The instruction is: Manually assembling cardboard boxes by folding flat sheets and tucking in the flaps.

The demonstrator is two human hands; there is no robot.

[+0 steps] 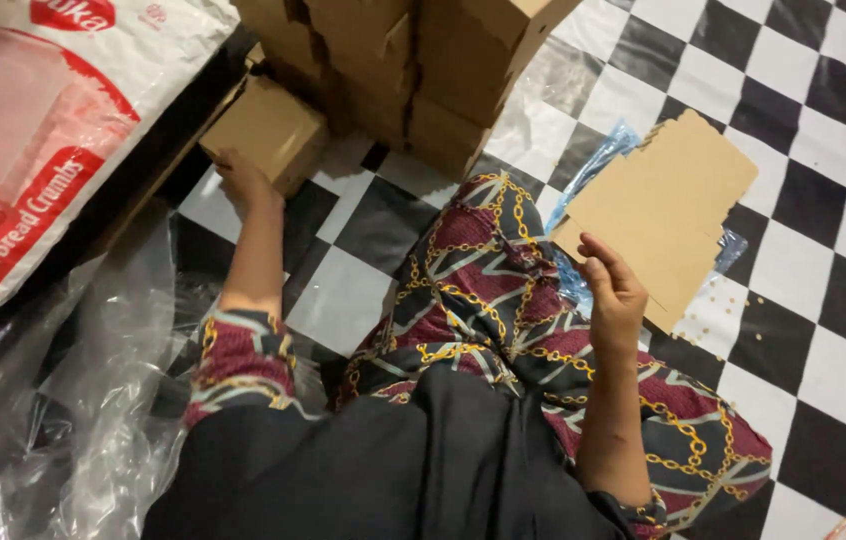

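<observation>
Covering everything in view, the checkered floor [823, 230] of black and white squares is the largest thing here, and the person sits on it with patterned legs [488, 300] stretched forward. Next in size is the sack [33, 140], white with red markings, leaning along the upper left edge. Below it lies a crumpled clear plastic sheet [93, 400], spread over the floor at the person's left side. At the top centre stands a stack [413, 70] of folded brown boxes, piled several high. Just left of that stack, low on the floor, sits a single box [268, 130], closed and tilted slightly.

To the right, a flat cardboard blank [663, 215] is held up off the floor, tilted, its notched edges showing. Under and behind it lies a blue plastic wrap [593, 170], partly hidden by the blank and by the knee.

The left hand [240, 178] reaches out with the arm extended and rests against the near lower edge of the single box, fingers curled against it; whether it grips is unclear. The right hand [611, 290] is closed on the lower left corner of the blank, thumb on the near face.
</observation>
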